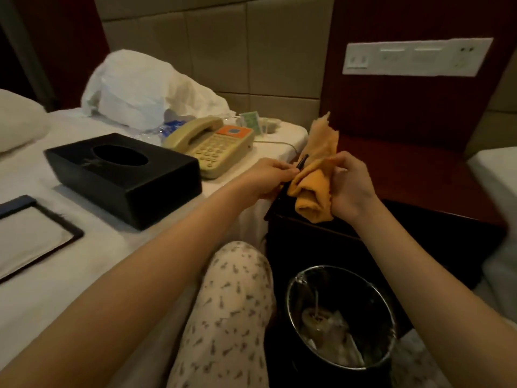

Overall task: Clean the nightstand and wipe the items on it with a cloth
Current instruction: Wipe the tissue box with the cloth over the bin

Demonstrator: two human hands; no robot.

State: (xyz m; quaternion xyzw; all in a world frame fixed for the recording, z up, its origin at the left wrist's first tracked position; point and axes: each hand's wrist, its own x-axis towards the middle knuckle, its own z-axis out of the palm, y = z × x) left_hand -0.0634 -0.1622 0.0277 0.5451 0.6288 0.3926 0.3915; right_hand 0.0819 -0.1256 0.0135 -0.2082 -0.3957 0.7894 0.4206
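left hand pinches pen, right grips cloth

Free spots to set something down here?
Bare: wooden top right of the cloth, under the wall panel; sheet strip between tissue box and framed board. Crowded: bed corner with phone and plastic bag. Left hand pinches a thin black item; right hand grips the cloth.

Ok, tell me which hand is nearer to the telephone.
Left. The left hand, pinching a thin dark item, is just right of the telephone; the right hand grips the orange cloth farther right, beyond the left hand.
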